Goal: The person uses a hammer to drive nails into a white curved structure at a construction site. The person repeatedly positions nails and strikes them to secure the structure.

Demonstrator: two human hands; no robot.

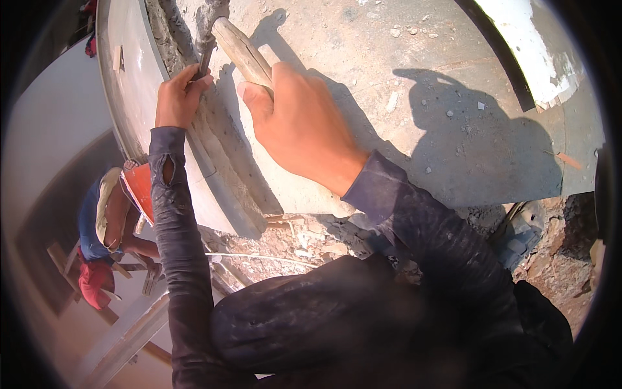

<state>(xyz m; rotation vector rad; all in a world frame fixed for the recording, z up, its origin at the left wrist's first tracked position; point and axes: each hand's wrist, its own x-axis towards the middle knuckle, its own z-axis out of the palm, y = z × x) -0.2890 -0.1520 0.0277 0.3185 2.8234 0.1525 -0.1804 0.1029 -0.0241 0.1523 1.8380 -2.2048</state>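
Note:
My right hand (306, 126) grips the wooden handle (243, 51) of a hammer. The hammer's metal head (209, 19) is at the top of the view, over the upper end of a metal chisel (206, 58). My left hand (180, 97) is closed around the chisel, whose lower end is hidden by the fingers. Below and around that hand runs a rough, chipped concrete edge (221, 141) beside a smooth, curved pale ledge (194, 160). Whether hammer and chisel touch is hard to tell.
A dusty concrete slab (350, 44) with loose chips lies to the right. Broken rubble (311, 240) lies along its near edge. At the lower left, a co-worker in a red head covering (97, 284) bends beside a red container (141, 189) and wooden boards (109, 313).

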